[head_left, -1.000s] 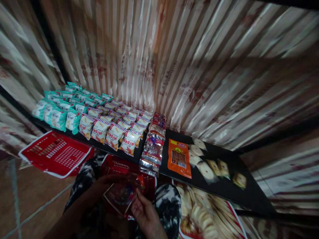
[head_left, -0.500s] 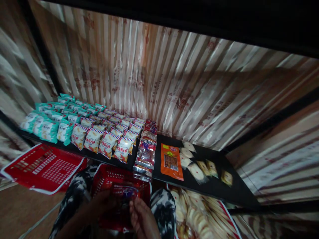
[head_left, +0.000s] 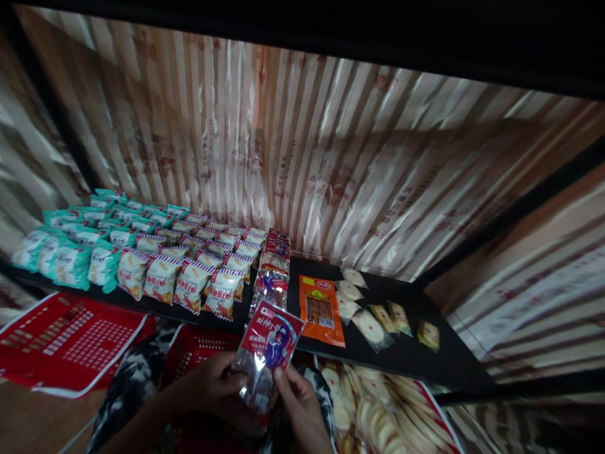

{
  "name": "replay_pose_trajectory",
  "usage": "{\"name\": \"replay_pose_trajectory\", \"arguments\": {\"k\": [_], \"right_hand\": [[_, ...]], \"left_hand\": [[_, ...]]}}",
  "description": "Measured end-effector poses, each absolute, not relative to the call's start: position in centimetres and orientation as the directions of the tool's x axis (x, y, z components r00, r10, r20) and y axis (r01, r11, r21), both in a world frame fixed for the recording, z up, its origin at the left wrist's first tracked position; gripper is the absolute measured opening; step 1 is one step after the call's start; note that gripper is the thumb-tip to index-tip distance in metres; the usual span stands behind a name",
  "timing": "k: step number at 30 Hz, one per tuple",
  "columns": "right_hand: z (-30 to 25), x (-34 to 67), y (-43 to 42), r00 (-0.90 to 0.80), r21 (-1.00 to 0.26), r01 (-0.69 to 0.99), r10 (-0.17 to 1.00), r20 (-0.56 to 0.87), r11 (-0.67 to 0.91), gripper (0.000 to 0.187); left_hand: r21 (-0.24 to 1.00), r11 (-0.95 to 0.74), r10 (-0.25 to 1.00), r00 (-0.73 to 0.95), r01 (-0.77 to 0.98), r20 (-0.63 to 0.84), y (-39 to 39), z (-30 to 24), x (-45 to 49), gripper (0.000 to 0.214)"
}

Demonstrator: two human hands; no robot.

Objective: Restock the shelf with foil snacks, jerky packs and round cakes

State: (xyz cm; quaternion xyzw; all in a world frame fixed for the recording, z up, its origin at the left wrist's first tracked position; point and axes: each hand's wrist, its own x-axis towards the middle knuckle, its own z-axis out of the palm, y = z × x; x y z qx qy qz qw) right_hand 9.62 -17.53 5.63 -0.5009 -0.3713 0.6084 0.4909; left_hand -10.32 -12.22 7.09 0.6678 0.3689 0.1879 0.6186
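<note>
Between my two hands is a shiny red snack packet (head_left: 267, 343) with a purple figure and white lettering, its front tilted up. My left hand (head_left: 220, 384) grips its lower left side. On the lower right side, the thumb and fingers of my right hand (head_left: 300, 400) pinch it. Just beyond the packet, a row of similar red packets (head_left: 274, 261) lies on the black shelf (head_left: 401, 353). Under my hands, a red basket (head_left: 189, 343) sits between my knees, mostly covered by my arms.
White snack bags (head_left: 195, 284) and teal bags (head_left: 70, 261) stand in rows on the left. Right of the red row lie an orange packet (head_left: 322, 310), white round packs (head_left: 371, 329) and small yellow packs (head_left: 428, 334). Another red basket (head_left: 75, 340) and a crate of packaged food (head_left: 378, 403) are below.
Both hands have raised the red packet out of the basket, up towards the shelf edge. The packet now faces up in clearer view. The whole view has shifted slightly.
</note>
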Motion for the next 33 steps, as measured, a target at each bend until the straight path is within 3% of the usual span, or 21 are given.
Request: {"name": "replay_pose_trajectory", "arguments": {"k": [7, 12, 19, 24, 26, 28, 31, 33], "right_hand": [[6.6, 10.7, -14.8, 0.106, -0.817, -0.511, 0.923, -0.369, -0.268, 0.035], [7.3, 12.0, -12.9, 0.208, -0.783, -0.583, 0.893, -0.4, -0.215, 0.038], [6.9, 13.4, -10.1, 0.34, -0.876, -0.473, 0.898, -0.278, -0.093, 0.082], [8.2, 15.1, -5.3, 0.359, -0.941, -0.337, 0.924, -0.134, -0.005, 0.083], [8.9, 15.6, -2.7, 0.356, -0.949, -0.315, 0.929, -0.102, 0.016, 0.079], [9.4, 16.0, -0.1, 0.366, -0.954, -0.299, 0.927, -0.083, 0.032, 0.073], [9.9, 16.4, 3.8, 0.395, -0.975, -0.221, 0.916, -0.063, 0.028, 0.066], [9.8, 16.6, 6.2, 0.393, -0.988, -0.154, 0.918, -0.044, 0.018, 0.066]], "left_hand": [[0.976, 0.215, 0.76, 0.623, 0.03, -0.187, -10.7, 7.7, -6.3, 0.046], [0.93, 0.355, 0.763, 0.604, -0.092, -0.232, -9.2, 9.4, -4.2, 0.048], [0.921, 0.377, 0.839, 0.456, -0.095, -0.296, -5.3, 10.7, -0.9, 0.041], [0.952, 0.266, 0.898, 0.398, -0.153, -0.187, -1.0, 10.4, 1.1, 0.033], [0.983, 0.15, 0.94, 0.323, -0.103, -0.11, 1.0, 10.5, 1.7, 0.038], [0.997, 0.025, 0.98, 0.196, 0.067, -0.038, 2.9, 10.7, 2.2, 0.048], [0.928, -0.131, 0.991, 0.051, 0.349, 0.121, 5.3, 11.0, 2.5, 0.057], [0.859, -0.203, 0.978, 0.062, 0.469, 0.198, 6.7, 11.0, 2.5, 0.053]]}}
